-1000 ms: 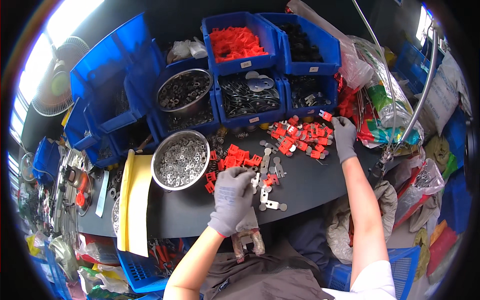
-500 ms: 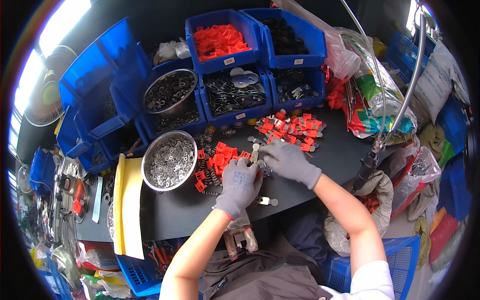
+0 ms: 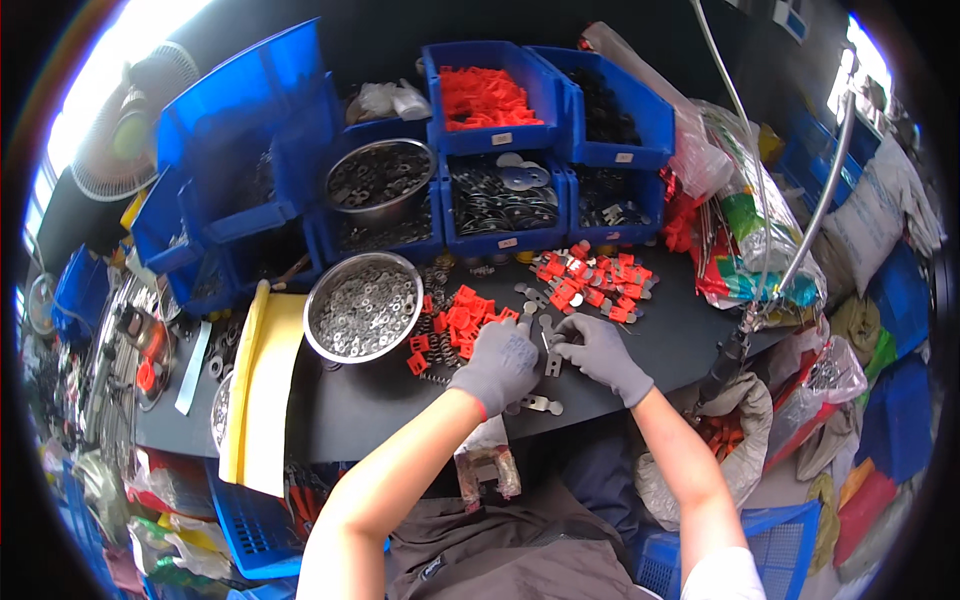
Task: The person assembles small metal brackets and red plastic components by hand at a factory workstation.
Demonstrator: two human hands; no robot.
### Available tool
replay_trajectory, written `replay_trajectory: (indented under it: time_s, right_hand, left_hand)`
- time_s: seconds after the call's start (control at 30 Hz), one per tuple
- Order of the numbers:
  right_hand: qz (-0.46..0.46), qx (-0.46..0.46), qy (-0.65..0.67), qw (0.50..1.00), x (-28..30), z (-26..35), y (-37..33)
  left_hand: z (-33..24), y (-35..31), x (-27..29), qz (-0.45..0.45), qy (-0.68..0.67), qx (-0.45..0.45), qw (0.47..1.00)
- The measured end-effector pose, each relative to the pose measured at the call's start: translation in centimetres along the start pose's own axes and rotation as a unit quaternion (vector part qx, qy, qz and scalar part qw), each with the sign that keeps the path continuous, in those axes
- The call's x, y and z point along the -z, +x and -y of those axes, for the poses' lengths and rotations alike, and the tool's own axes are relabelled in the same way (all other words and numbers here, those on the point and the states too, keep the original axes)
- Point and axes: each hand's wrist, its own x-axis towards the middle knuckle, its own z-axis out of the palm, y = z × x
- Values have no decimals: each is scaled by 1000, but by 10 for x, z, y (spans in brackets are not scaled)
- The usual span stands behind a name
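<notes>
Both hands wear grey gloves and work close together above the dark table. My left hand [image 3: 497,366] has its fingers curled, and what they hold is hidden. Just past its fingertips shows a flat metal clip [image 3: 527,309] with a round end. My right hand [image 3: 603,357] is closed in a pinch, its fingertips beside a thin metal strip [image 3: 554,364] lying between the hands; any small part in them is too small to make out. Orange-red plastic clips [image 3: 467,318] are heaped left of my left hand. Another flat metal piece [image 3: 541,404] lies near the table's front edge.
A steel bowl of washers [image 3: 414,333] stands left, beside coil springs [image 3: 441,348]. Orange-red clips with metal tabs [image 3: 597,283] are piled beyond my right hand. Blue bins [image 3: 502,243] line the back. A yellow folder [image 3: 262,400] hangs over the front edge; a metal flexible arm [image 3: 818,205] rises at right.
The view has shifted, so the bench sits a little differently in it. My right hand has drawn back from the metal clip toward me, and its fingers have curled in. My left hand remains curled.
</notes>
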Motion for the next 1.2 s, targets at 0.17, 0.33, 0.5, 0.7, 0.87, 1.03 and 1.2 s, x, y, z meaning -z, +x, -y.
replay_trajectory:
  time_s: [0.17,0.33,0.5,0.7,0.87,1.03,1.2]
  right_hand:
    - [-128,0,97,987,-13,-6,-22]
    - [-209,-30,284,935,-5,10,-56]
    - [-225,6,412,883,-14,40,-78]
    - [-189,26,510,839,-38,72,-83]
    - [-166,52,515,840,-48,85,-91]
    - [-95,18,427,899,-27,94,-110]
    - [-35,-16,426,904,-5,81,-126]
  left_hand:
    - [-8,21,-10,41,-89,91,991]
    - [-3,-6,8,51,-106,79,990]
    - [11,-42,-2,-208,-376,139,892]
    - [-14,-81,-4,-195,-897,95,386]
    - [-21,-100,-10,-249,-893,89,365]
    - [-22,-114,-13,-277,-859,109,416]
    - [-29,-136,8,-173,-806,136,549]
